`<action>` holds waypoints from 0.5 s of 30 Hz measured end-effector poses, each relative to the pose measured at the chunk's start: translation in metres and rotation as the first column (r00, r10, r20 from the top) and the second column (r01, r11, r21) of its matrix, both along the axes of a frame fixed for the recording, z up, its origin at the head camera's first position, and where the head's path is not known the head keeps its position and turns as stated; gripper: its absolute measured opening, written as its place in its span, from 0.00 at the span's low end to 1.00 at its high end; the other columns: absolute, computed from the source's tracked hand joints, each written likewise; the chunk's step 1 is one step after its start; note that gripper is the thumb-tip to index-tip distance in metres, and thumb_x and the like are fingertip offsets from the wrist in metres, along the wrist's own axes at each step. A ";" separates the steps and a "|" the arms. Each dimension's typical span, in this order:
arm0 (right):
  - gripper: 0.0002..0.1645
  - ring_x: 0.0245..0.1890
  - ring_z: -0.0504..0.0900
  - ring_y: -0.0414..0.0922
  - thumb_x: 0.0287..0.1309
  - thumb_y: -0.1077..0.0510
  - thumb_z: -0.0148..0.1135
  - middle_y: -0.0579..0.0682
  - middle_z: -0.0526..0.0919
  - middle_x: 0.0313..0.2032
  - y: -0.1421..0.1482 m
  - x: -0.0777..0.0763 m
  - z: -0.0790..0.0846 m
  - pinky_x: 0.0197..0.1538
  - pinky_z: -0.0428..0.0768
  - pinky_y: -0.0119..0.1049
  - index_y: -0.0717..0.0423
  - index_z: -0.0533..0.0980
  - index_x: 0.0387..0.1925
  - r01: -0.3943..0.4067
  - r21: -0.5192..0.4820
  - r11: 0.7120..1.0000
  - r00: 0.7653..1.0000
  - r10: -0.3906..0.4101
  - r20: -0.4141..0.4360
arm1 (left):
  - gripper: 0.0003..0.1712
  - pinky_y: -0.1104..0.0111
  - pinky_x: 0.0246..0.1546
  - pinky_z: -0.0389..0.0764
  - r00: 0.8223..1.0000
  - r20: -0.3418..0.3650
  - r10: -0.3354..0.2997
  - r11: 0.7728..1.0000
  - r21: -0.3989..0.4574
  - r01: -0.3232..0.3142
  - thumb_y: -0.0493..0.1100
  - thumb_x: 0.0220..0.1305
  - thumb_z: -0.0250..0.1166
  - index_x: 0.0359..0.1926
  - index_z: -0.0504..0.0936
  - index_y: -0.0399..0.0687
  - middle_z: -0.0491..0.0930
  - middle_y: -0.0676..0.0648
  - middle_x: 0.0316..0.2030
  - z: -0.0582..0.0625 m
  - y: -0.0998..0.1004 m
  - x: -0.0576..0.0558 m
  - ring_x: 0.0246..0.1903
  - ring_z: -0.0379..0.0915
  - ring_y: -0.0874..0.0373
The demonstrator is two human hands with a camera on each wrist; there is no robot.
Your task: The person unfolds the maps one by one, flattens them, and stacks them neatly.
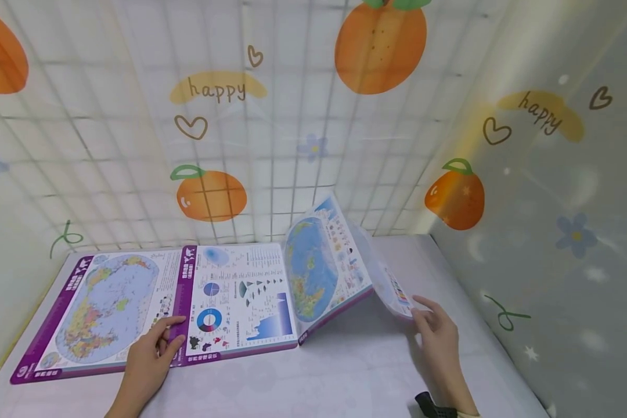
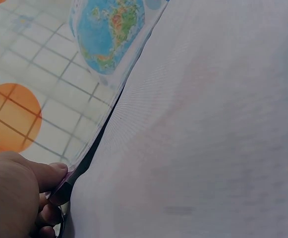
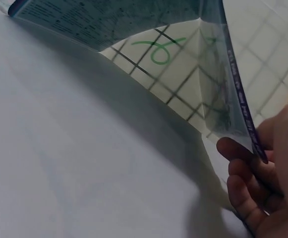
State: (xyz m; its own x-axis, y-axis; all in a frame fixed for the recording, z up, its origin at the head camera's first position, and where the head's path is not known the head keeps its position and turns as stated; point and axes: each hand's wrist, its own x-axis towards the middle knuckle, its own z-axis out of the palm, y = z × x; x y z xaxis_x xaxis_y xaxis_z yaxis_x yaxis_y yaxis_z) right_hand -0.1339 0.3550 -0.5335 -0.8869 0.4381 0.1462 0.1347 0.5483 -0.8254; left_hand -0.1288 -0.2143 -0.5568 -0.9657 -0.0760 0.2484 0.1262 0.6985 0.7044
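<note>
A fold-out world map [image 1: 235,316] with purple borders stretches across the white tabletop. Its two left panels lie flat, while the panels on the right rise in a zigzag. My left hand [image 1: 148,354] grips the near edge at the fold between the flat panels; thumb and curled fingers show in the left wrist view. At the far right end, my right hand [image 1: 439,334] pinches the near corner of the last panel, lifted off the table. In the right wrist view that panel [image 3: 218,94] stands nearly on edge, its glossy face reflecting the curtain.
A translucent curtain [image 1: 292,122] with orange prints hangs over a wire grid behind the map. Another printed curtain [image 1: 554,191] hangs along the right side of the table [image 1: 345,377]. A dark watch band [image 1: 435,404] is on my right wrist.
</note>
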 end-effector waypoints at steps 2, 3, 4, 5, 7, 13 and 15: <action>0.23 0.35 0.79 0.36 0.77 0.47 0.60 0.54 0.91 0.44 0.003 0.000 0.000 0.43 0.68 0.29 0.42 0.77 0.68 0.018 0.010 1.000 1.000 -0.018 -0.005 | 0.20 0.72 0.25 0.64 1.000 -0.001 0.001 1.000 -0.001 -0.001 0.38 0.70 0.71 0.60 0.84 0.56 0.68 0.54 0.26 0.000 0.000 0.000 0.23 0.61 0.65; 0.23 0.35 0.79 0.36 0.77 0.46 0.60 0.54 0.91 0.43 0.004 0.000 0.000 0.43 0.68 0.29 0.42 0.77 0.68 0.028 0.014 1.000 1.000 -0.028 -0.007 | 0.20 0.72 0.25 0.64 1.000 -0.004 0.002 1.000 -0.002 -0.002 0.38 0.70 0.71 0.60 0.84 0.56 0.68 0.54 0.26 0.000 0.000 0.000 0.23 0.61 0.65; 0.23 0.35 0.79 0.36 0.77 0.46 0.60 0.53 0.91 0.43 0.006 -0.001 -0.001 0.44 0.68 0.30 0.41 0.77 0.68 0.042 0.023 0.999 0.999 -0.042 -0.005 | 0.20 0.72 0.25 0.64 1.000 -0.008 0.001 1.000 -0.003 -0.001 0.38 0.70 0.71 0.60 0.84 0.56 0.68 0.54 0.26 0.000 0.000 -0.001 0.23 0.61 0.65; 0.23 0.35 0.79 0.36 0.77 0.45 0.60 0.53 0.91 0.43 0.007 -0.001 -0.001 0.45 0.68 0.31 0.40 0.77 0.68 0.054 0.031 0.998 0.999 -0.054 -0.001 | 0.20 0.72 0.25 0.64 1.000 -0.011 0.001 1.000 -0.005 -0.002 0.38 0.70 0.71 0.60 0.84 0.56 0.68 0.54 0.26 0.000 0.000 -0.001 0.23 0.61 0.65; 0.24 0.35 0.80 0.36 0.76 0.44 0.60 0.54 0.91 0.44 0.010 -0.001 -0.002 0.46 0.67 0.32 0.41 0.76 0.69 0.074 0.044 0.996 0.997 -0.074 0.004 | 0.20 0.72 0.25 0.64 1.000 -0.013 0.002 1.000 -0.008 -0.003 0.38 0.70 0.71 0.60 0.84 0.56 0.68 0.54 0.27 0.001 0.000 -0.001 0.23 0.61 0.65; 0.28 0.36 0.81 0.37 0.75 0.39 0.60 0.56 0.89 0.50 0.022 -0.003 -0.002 0.48 0.67 0.36 0.40 0.75 0.70 0.152 0.033 0.988 0.987 -0.154 0.048 | 0.20 0.73 0.25 0.64 1.000 -0.012 -0.001 1.000 -0.005 0.000 0.38 0.70 0.71 0.60 0.84 0.56 0.68 0.54 0.27 0.001 0.001 0.000 0.23 0.61 0.66; 0.29 0.39 0.80 0.40 0.75 0.38 0.59 0.56 0.88 0.54 0.026 -0.003 -0.001 0.50 0.67 0.38 0.40 0.74 0.71 0.175 0.027 0.984 0.981 -0.177 0.075 | 0.19 0.73 0.25 0.64 1.000 -0.015 -0.003 1.000 0.003 0.003 0.39 0.70 0.71 0.60 0.84 0.56 0.68 0.54 0.27 0.002 0.002 0.000 0.23 0.61 0.66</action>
